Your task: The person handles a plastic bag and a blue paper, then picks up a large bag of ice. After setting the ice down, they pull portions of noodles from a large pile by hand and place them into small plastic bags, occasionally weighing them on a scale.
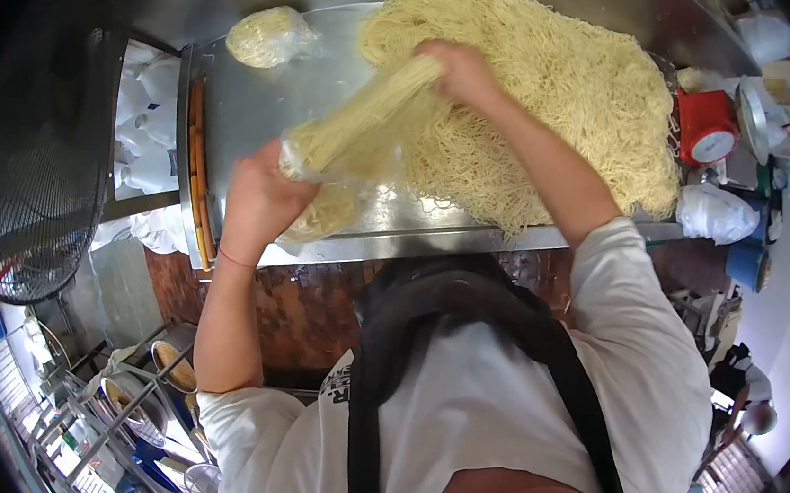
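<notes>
My left hand is closed on the rim of a clear plastic bag. A stretched bundle of thin yellow noodles spans from there up to my right hand, whose fingers are wrapped round the bundle's far end. Motion blurs the bundle and the film, so how much lies inside the bag cannot be made out. Behind my right forearm spreads a large heap of loose noodles on the steel table. Partly hidden below my left hand lies a filled bag of noodles.
Another filled noodle bag lies at the table's back left. Wooden poles run along the left edge. On the right are a red scale and a white plastic bag. A fan hangs far left.
</notes>
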`<state>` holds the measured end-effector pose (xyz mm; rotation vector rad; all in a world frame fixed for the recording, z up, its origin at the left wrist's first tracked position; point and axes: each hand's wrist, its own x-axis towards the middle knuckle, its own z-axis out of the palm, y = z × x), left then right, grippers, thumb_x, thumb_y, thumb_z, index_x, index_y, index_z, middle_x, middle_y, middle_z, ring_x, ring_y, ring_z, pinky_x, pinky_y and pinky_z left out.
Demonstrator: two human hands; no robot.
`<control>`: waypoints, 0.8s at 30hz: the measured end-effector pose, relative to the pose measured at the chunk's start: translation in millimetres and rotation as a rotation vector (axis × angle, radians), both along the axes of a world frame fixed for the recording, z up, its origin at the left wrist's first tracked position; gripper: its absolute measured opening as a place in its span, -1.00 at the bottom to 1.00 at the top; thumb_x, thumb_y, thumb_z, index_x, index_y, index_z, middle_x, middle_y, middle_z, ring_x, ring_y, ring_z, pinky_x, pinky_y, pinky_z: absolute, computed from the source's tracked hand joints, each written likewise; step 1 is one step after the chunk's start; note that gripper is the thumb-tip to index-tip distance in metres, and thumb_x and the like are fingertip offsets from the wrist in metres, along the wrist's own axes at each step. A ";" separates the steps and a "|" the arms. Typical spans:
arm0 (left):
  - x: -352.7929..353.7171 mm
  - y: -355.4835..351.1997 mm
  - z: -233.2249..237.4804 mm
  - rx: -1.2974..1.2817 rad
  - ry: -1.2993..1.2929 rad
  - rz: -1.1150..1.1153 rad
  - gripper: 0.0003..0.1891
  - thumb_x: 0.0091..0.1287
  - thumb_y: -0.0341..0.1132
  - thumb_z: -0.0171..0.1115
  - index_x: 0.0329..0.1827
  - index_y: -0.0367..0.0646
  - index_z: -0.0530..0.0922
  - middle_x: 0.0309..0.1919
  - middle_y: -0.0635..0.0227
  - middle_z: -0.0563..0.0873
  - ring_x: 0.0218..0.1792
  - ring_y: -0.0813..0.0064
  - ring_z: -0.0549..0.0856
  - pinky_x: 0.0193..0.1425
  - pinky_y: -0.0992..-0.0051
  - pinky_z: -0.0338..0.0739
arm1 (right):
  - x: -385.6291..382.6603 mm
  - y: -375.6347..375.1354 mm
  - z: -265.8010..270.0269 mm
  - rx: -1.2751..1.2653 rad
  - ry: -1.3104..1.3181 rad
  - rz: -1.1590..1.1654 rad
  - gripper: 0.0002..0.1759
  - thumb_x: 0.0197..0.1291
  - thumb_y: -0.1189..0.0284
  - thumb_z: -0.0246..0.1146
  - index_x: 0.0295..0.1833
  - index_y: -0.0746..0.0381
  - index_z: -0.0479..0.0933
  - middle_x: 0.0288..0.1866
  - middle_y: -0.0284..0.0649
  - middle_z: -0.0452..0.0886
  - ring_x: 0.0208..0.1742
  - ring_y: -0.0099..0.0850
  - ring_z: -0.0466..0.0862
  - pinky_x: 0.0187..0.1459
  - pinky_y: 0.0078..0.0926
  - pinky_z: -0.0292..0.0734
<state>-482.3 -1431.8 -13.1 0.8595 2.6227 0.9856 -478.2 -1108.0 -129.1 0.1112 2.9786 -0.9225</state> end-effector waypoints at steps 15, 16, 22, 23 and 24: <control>-48.7 -2.2 -95.7 -0.031 0.229 -0.171 -0.49 -0.04 -0.51 0.39 0.08 -0.20 0.63 -0.04 0.05 0.71 0.02 -0.03 0.65 0.18 0.17 0.52 | 51.2 358.8 -10.6 0.587 -0.054 -0.397 -0.32 -0.04 0.38 0.49 0.28 0.26 0.52 0.00 0.12 0.70 0.02 -0.02 0.72 0.04 -0.16 0.60; -49.3 1.0 -118.0 -0.074 0.308 -0.222 -0.47 -0.03 -0.52 0.37 0.12 -0.19 0.62 0.00 0.09 0.70 0.09 -0.01 0.62 0.26 0.16 0.47 | 43.5 350.1 0.8 0.678 -0.162 -0.379 -0.37 0.00 0.37 0.47 0.24 0.26 0.55 0.01 0.11 0.70 0.03 -0.02 0.72 0.05 -0.16 0.61; 46.0 23.5 -188.7 -0.107 0.445 0.283 -0.42 0.06 -0.40 0.36 0.23 -0.23 0.50 0.08 -0.04 0.58 0.17 -0.02 0.53 0.26 0.10 0.42 | 29.1 79.0 -4.7 0.312 -0.088 0.237 -0.55 -0.01 0.71 0.20 0.05 0.24 0.67 0.17 0.00 0.63 0.27 -0.04 0.53 0.33 -0.15 0.41; 58.0 30.1 -191.2 -0.060 0.335 0.319 -0.42 0.10 -0.39 0.38 0.24 -0.22 0.48 0.05 -0.08 0.58 0.16 -0.04 0.53 0.26 0.10 0.42 | 31.8 21.8 -18.6 0.443 -0.139 0.468 -0.51 -0.01 0.69 0.22 0.10 0.22 0.66 0.27 -0.03 0.59 0.38 -0.04 0.45 0.43 -0.08 0.29; 71.5 35.0 -198.4 -0.015 0.223 0.356 -0.42 0.13 -0.38 0.39 0.25 -0.22 0.46 0.03 -0.12 0.57 0.15 -0.07 0.53 0.25 0.10 0.42 | 47.4 -19.0 -46.1 0.374 -0.007 0.515 -0.40 0.02 0.67 0.21 0.26 0.15 0.60 0.38 -0.01 0.50 0.46 -0.04 0.38 0.50 -0.05 0.19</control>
